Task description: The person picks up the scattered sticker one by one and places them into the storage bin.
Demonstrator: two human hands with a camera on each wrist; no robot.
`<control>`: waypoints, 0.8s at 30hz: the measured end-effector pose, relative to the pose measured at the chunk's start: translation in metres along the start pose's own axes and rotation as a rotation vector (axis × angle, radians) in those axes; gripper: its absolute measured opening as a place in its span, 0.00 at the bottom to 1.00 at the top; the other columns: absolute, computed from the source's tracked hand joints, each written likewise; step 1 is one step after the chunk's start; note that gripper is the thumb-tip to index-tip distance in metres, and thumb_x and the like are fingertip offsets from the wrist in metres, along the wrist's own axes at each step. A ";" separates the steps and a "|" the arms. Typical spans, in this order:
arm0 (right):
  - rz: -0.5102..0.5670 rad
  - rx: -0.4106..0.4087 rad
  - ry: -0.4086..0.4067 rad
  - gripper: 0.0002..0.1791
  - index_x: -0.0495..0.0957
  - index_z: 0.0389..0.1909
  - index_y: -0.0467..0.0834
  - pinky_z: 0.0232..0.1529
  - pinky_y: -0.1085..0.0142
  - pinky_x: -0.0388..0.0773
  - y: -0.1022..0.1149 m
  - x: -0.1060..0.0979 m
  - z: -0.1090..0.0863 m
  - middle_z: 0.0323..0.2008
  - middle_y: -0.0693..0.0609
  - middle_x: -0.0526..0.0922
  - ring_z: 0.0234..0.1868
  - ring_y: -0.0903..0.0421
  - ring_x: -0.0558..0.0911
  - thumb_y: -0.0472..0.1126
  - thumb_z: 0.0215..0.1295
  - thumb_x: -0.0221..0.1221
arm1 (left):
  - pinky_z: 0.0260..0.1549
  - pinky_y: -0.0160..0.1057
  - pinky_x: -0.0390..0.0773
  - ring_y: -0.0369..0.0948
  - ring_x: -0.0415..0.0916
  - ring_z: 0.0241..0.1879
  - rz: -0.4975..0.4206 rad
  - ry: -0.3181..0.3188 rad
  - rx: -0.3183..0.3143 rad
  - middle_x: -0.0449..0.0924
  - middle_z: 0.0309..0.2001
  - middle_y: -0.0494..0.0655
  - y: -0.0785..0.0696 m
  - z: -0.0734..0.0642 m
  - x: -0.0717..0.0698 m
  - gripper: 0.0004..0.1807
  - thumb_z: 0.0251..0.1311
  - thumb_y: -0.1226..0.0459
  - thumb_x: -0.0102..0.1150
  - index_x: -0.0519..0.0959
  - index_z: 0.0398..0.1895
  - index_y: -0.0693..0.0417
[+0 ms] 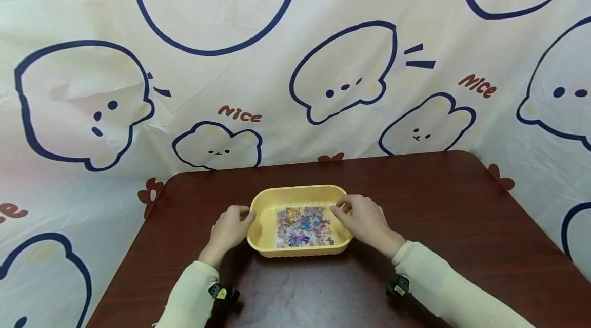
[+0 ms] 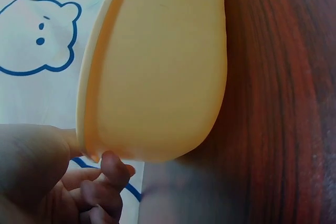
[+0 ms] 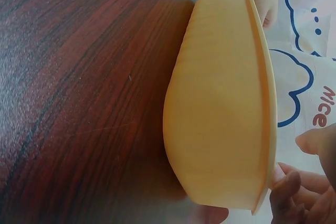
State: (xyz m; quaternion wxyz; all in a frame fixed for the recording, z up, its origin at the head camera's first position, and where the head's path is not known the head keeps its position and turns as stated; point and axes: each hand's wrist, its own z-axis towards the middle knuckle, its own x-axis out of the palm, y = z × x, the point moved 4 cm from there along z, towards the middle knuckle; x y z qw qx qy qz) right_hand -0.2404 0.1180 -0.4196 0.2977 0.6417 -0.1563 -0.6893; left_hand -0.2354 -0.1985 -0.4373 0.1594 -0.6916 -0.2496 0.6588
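A yellow plastic tray (image 1: 300, 252) with rounded corners and raised sides stands on the dark wooden table. On its floor lies a rectangular patch of many-coloured, jumbled printing (image 1: 304, 226), like small mixed pieces. My left hand (image 1: 231, 225) pinches the tray's left end, thumb at the rim and fingers under it in the left wrist view. At the opposite end is my right hand (image 1: 365, 217); its fingertips (image 3: 286, 182) meet the rim from outside, while the thumb (image 3: 310, 141) stands apart, over the tray's inside.
The brown table (image 1: 415, 184) reaches back to a pale cloth (image 1: 277, 76) with blue cartoon outlines, which hangs behind it and at both sides. Dark bands with small devices (image 1: 399, 286) sit on both wrists, below pale sleeves (image 1: 443, 276).
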 end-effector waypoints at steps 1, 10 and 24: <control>0.002 -0.003 -0.005 0.12 0.86 0.39 0.48 0.23 0.65 0.71 0.000 0.000 0.000 0.32 0.53 0.88 0.25 0.61 0.78 0.52 0.67 0.64 | 0.52 0.61 0.75 0.54 0.82 0.55 -0.003 0.000 0.000 0.84 0.56 0.58 0.000 0.000 -0.001 0.25 0.71 0.52 0.53 0.80 0.61 0.59; 0.027 -0.020 -0.052 0.11 0.86 0.38 0.48 0.25 0.65 0.70 -0.001 -0.009 -0.001 0.30 0.54 0.88 0.27 0.61 0.78 0.51 0.68 0.63 | 0.44 0.55 0.76 0.46 0.84 0.44 -0.027 -0.027 0.001 0.89 0.43 0.49 0.002 -0.001 -0.010 0.23 0.73 0.50 0.51 0.82 0.59 0.54; 0.146 -0.029 -0.073 0.11 0.86 0.40 0.46 0.23 0.66 0.70 0.000 -0.022 -0.005 0.28 0.54 0.84 0.27 0.58 0.75 0.49 0.69 0.62 | 0.27 0.39 0.66 0.39 0.73 0.22 -0.085 -0.109 0.050 0.85 0.24 0.48 -0.006 -0.011 -0.031 0.20 0.74 0.52 0.50 0.81 0.58 0.53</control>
